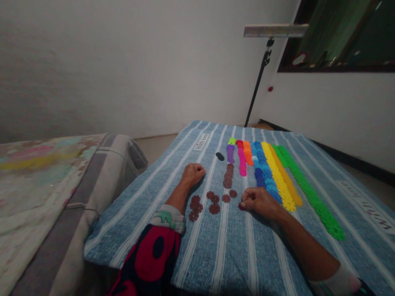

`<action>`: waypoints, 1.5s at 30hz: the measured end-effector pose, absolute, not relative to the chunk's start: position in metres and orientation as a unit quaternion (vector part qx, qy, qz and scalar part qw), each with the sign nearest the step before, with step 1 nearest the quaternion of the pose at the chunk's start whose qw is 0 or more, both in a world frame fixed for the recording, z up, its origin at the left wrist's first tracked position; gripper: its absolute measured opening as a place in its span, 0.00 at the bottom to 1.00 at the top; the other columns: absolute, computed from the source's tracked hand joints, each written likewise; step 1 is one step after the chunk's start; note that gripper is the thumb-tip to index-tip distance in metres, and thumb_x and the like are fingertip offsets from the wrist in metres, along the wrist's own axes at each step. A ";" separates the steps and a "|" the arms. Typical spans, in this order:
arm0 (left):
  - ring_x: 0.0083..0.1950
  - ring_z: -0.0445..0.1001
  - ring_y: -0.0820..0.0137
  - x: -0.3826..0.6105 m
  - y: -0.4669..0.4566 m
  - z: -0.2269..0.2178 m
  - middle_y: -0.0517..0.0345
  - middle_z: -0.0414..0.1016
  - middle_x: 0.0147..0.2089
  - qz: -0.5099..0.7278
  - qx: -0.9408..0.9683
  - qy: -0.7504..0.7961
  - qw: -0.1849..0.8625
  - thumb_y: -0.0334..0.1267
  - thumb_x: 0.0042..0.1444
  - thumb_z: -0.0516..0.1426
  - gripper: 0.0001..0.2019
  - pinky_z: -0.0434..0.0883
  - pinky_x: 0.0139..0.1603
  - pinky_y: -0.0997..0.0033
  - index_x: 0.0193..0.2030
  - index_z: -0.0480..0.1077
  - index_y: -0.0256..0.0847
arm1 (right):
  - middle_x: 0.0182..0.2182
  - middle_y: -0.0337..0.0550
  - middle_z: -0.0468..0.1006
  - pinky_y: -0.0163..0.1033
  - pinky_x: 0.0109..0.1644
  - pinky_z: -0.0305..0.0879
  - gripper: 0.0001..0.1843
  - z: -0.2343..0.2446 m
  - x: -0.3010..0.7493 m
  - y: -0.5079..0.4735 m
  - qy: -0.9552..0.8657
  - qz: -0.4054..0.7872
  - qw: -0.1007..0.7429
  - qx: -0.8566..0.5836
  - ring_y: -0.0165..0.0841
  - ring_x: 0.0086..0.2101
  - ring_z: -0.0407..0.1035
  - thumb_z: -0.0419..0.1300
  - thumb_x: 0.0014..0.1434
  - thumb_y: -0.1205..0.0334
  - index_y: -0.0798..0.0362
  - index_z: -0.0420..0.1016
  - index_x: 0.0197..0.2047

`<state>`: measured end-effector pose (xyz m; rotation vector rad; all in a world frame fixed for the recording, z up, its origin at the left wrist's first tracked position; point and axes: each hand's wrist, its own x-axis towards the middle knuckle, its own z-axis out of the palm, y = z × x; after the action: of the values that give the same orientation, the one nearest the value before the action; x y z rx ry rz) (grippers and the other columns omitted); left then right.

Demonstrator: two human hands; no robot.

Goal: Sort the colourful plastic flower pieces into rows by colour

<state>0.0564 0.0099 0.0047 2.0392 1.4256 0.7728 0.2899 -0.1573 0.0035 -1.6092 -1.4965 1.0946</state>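
Observation:
My right hand is closed in a pinch on a brown notched disc just above or on the striped cloth. My left hand is curled shut to the left of the rows; whatever its fingers hold, if anything, is hidden. Between and below my hands lie several loose brown discs, some overlapping, with another brown cluster by my left wrist. A short overlapping brown row sits beneath a purple row. Two black discs lie beyond my left hand.
Overlapping rows of pink, orange, blue, yellow and green discs cover the right of the blue striped tablecloth. A covered surface stands at left. Behind the table is a stand with a bar.

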 end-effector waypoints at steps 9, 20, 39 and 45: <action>0.30 0.72 0.69 0.058 0.006 0.008 0.56 0.75 0.24 0.265 0.766 0.530 0.248 0.38 0.48 0.56 0.10 0.65 0.33 0.72 0.28 0.78 0.36 | 0.20 0.38 0.72 0.34 0.27 0.53 0.06 0.002 0.271 -0.131 -0.598 0.273 0.327 -0.679 0.29 0.24 0.64 0.61 0.47 0.62 0.55 0.73 0.23; 0.31 0.73 0.69 0.058 0.005 0.009 0.57 0.75 0.24 0.265 0.761 0.535 0.255 0.37 0.48 0.57 0.08 0.65 0.32 0.73 0.27 0.78 0.37 | 0.24 0.37 0.75 0.34 0.29 0.52 0.06 0.003 0.274 -0.134 -0.650 0.230 0.236 -0.685 0.30 0.26 0.66 0.63 0.47 0.62 0.53 0.77 0.31; 0.31 0.73 0.69 0.058 0.002 0.012 0.57 0.75 0.24 0.254 0.771 0.529 0.249 0.36 0.49 0.57 0.09 0.66 0.34 0.73 0.30 0.78 0.36 | 0.19 0.35 0.70 0.32 0.25 0.51 0.06 -0.003 0.273 -0.139 -0.630 0.293 0.290 -0.658 0.28 0.23 0.64 0.60 0.46 0.63 0.52 0.67 0.22; 0.31 0.73 0.69 0.059 0.002 0.013 0.56 0.76 0.25 0.250 0.770 0.532 0.246 0.36 0.48 0.57 0.09 0.66 0.34 0.73 0.30 0.79 0.36 | 0.20 0.36 0.70 0.33 0.26 0.53 0.06 -0.003 0.272 -0.138 -0.610 0.319 0.321 -0.650 0.28 0.23 0.63 0.61 0.45 0.61 0.53 0.70 0.23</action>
<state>0.0587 0.0018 0.0130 2.1014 1.4515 0.6824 0.2716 -0.1385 -0.0033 -1.7077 -1.6036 0.8383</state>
